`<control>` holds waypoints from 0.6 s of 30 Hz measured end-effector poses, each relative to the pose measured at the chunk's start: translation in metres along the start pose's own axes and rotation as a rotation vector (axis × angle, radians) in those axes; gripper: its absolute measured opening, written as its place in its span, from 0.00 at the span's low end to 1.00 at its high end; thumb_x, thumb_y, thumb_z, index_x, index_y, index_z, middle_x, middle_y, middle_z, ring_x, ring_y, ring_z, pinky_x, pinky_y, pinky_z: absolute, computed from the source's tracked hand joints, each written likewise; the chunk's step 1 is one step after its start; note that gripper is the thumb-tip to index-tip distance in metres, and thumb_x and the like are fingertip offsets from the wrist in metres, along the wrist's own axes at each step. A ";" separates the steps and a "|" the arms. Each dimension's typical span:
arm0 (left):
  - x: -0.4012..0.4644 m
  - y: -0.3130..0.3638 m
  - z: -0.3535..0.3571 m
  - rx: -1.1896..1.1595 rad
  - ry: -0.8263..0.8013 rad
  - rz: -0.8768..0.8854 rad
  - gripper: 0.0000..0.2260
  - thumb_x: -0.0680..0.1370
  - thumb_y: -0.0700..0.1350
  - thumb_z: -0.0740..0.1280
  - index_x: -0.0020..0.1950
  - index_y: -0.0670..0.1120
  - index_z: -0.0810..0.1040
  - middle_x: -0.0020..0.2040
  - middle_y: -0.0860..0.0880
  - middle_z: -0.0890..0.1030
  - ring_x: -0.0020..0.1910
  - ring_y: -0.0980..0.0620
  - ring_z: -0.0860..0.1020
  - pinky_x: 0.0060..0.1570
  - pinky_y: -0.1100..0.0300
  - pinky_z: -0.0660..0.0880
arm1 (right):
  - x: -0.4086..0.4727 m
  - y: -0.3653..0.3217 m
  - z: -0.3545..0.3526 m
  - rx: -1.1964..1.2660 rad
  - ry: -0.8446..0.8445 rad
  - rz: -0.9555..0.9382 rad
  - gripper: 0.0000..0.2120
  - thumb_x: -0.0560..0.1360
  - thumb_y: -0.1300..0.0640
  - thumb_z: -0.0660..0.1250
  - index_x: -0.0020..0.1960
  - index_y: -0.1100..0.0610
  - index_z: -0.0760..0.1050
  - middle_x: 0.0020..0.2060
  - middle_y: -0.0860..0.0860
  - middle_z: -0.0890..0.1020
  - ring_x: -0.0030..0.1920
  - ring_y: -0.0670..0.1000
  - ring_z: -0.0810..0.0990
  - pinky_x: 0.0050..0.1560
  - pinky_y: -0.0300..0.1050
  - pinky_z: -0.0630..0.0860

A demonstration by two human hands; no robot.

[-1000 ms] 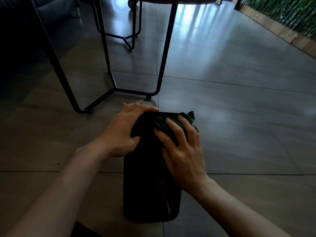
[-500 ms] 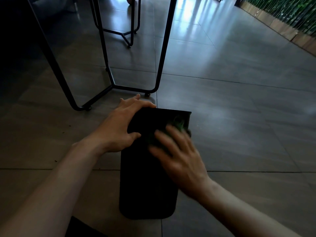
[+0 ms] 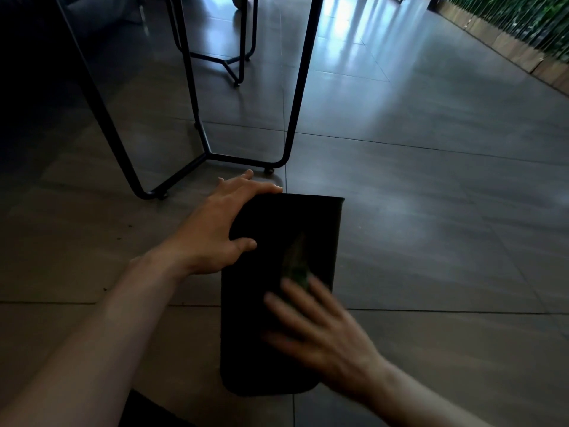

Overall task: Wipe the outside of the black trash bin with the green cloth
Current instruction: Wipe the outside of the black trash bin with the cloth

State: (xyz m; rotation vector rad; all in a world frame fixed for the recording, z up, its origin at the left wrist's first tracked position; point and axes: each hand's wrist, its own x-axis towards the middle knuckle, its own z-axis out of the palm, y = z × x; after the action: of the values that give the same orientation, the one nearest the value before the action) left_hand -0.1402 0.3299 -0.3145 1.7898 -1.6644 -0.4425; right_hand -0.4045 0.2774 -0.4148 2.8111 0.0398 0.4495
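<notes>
The black trash bin (image 3: 255, 359) lies on its side on the tiled floor, its far end pointing away from me. My left hand (image 3: 215, 229) grips the bin's far left edge, thumb on its upper face and fingers round the side. My right hand (image 3: 317, 331), blurred by motion, presses the green cloth (image 3: 295, 266) flat against the bin's upper face with spread straight fingers. Only a dark green strip of the cloth shows beyond the fingertips; the remainder is under the hand.
Black metal table legs (image 3: 295, 97) stand just beyond the bin, with a floor bar (image 3: 240, 160) close to my left fingers. A second leg frame (image 3: 237, 60) is farther back. A green plant wall with a wooden base (image 3: 523, 53) runs along the far right.
My right hand has slid the cloth from the bin's far end toward me along the upper face. My left hand has kept its hold on the far left edge.
</notes>
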 end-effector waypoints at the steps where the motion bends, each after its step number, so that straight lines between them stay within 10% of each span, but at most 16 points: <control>1: 0.001 -0.001 0.000 0.005 0.003 0.008 0.41 0.69 0.39 0.77 0.73 0.67 0.64 0.76 0.57 0.66 0.80 0.60 0.52 0.78 0.42 0.53 | 0.016 0.014 -0.008 0.055 0.062 0.155 0.17 0.82 0.51 0.66 0.71 0.44 0.74 0.76 0.56 0.71 0.79 0.65 0.64 0.76 0.70 0.62; 6: 0.001 -0.001 0.000 -0.014 0.011 0.038 0.39 0.70 0.36 0.74 0.73 0.65 0.65 0.75 0.56 0.68 0.80 0.58 0.53 0.77 0.41 0.56 | 0.066 0.041 -0.023 0.153 0.216 0.545 0.23 0.82 0.49 0.66 0.76 0.48 0.70 0.77 0.61 0.68 0.81 0.67 0.57 0.74 0.70 0.65; 14: 0.001 0.003 0.001 -0.005 -0.009 -0.015 0.41 0.69 0.39 0.78 0.72 0.68 0.64 0.77 0.57 0.65 0.80 0.61 0.50 0.79 0.45 0.50 | -0.029 -0.036 0.011 -0.042 -0.117 -0.160 0.18 0.85 0.50 0.62 0.74 0.42 0.70 0.77 0.53 0.69 0.81 0.63 0.58 0.72 0.57 0.72; 18: 0.001 0.002 0.000 -0.003 -0.002 -0.013 0.40 0.69 0.39 0.77 0.72 0.68 0.64 0.77 0.56 0.65 0.80 0.60 0.51 0.79 0.43 0.53 | 0.017 0.010 -0.009 0.056 0.067 0.173 0.16 0.84 0.51 0.63 0.71 0.44 0.72 0.77 0.58 0.68 0.80 0.64 0.61 0.76 0.62 0.66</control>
State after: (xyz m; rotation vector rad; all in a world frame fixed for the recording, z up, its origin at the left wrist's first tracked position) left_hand -0.1411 0.3295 -0.3132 1.7994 -1.6535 -0.4517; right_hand -0.3913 0.2719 -0.3991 2.8655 -0.1810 0.5904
